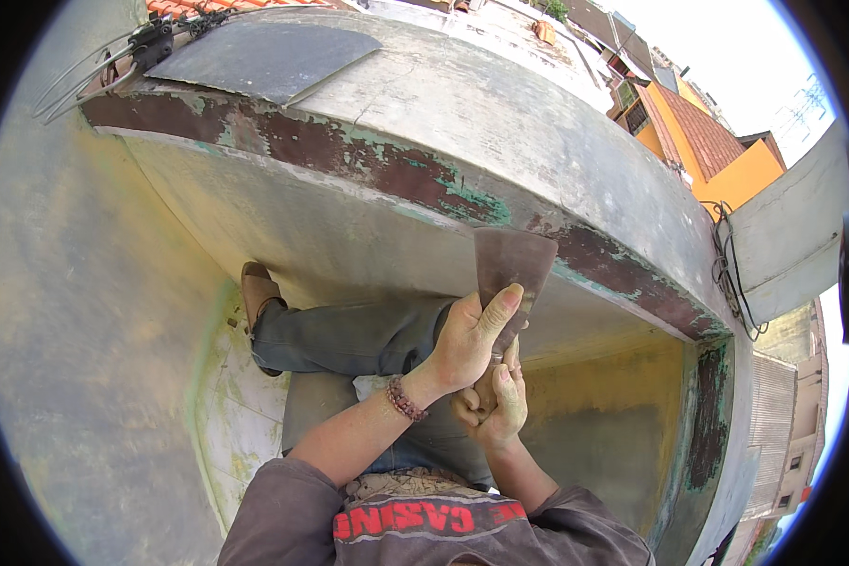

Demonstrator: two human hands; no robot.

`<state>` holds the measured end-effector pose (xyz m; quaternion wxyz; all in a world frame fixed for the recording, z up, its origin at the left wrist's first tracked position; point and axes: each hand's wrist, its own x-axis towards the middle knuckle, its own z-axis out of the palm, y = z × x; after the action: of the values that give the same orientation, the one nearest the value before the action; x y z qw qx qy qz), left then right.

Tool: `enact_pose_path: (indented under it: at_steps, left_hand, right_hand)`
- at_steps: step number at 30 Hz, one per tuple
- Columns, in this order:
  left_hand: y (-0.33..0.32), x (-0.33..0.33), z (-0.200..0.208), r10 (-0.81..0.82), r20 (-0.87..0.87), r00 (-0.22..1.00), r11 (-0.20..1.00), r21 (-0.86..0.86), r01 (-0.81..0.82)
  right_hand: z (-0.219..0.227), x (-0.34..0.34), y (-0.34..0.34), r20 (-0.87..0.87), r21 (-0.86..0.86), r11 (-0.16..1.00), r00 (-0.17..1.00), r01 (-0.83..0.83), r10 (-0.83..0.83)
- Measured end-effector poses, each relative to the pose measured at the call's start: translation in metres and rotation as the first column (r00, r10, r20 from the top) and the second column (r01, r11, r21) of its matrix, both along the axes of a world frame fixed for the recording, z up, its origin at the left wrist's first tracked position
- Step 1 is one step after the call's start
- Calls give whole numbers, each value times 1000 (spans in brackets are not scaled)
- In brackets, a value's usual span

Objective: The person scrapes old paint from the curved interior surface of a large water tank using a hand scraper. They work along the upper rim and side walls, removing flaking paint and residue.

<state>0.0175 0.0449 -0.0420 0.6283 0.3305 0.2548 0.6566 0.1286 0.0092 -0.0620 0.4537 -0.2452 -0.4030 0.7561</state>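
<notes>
A wide-bladed paint scraper point(516, 261) is gripped in both hands, its blade pointing away from me. My left hand point(474, 341), a beaded bracelet on its wrist, is closed round the lower blade with the thumb laid along its face. Nearer to me, my right hand point(497, 404) wraps the handle, which is mostly hidden by the fingers. At the blade's far edge lies a wall-edge strip of peeling dark brown and green paint point(387, 165). The blade overlaps this strip; whether it presses on the surface I cannot tell.
A dark flat sheet point(264, 58) lies on the grey ledge point(462, 94) at the far left, beside bundled cables point(151, 42). Black wires point(724, 255) hang at the right corner. My leg point(349, 338) stretches left over a stained tiled floor point(241, 415). Rooftops and an orange building point(745, 179) stand beyond.
</notes>
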Motion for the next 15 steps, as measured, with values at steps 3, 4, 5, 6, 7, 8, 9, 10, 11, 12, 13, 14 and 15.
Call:
enact_pose_path:
  at_steps: [3, 4, 5, 6, 7, 8, 9, 10, 11, 12, 13, 14, 15]
  left_hand:
    - [3, 4, -3, 115, -133, 984, 992, 71, -106]
    - [3, 1, 0, 74, -87, 993, 996, 60, -69]
    - [2, -2, 3, 34, -41, 999, 998, 52, -32]
    - [0, -2, 3, -6, 7, 1000, 999, 46, 6]
    - [0, 0, 1, 26, -20, 999, 999, 34, -25]
    - [0, 6, -4, 58, -47, 997, 998, 24, -56]
    - [1, 8, -6, 89, -74, 993, 996, 14, -88]
    - [0, 6, -6, 68, -81, 994, 998, 22, -67]
    - [1, 3, -6, 47, -87, 995, 999, 30, -44]
    - [1, 0, -6, 25, -94, 995, 999, 37, -22]
    - [0, -1, -4, 12, -63, 998, 1000, 28, -11]
    - [-2, -2, -2, 0, -32, 999, 1000, 19, 1]
    - [-4, -1, -2, -12, -1, 1000, 1000, 11, 12]
  right_hand:
    - [-4, -1, 3, -4, -5, 1000, 1000, 5, -5]
    - [-3, 0, 4, -3, -14, 1000, 1000, 9, -10]
    - [-5, 0, 6, -21, -5, 1000, 1000, -11, 11]
    - [-9, 4, 2, -29, -12, 1000, 999, -23, 23]
    - [-7, 2, 0, -30, -7, 1000, 1000, -5, 5]
    - [-6, 0, 0, -33, -2, 1000, 999, 3, -3]
    - [-5, 0, -1, -35, 1, 1000, 999, 13, -13]
    - [-7, 2, -3, -31, -9, 1000, 999, 14, -15]
    - [-9, 2, -5, -43, -24, 1000, 999, 20, -21]
    - [-9, 1, -5, -60, -30, 999, 998, 22, -24]
    - [-8, -2, -3, -89, -45, 999, 995, 28, -32]
    - [-7, -2, -3, -118, -60, 998, 992, 34, -41]
    - [-11, 2, -7, -87, -71, 997, 996, 18, -24]
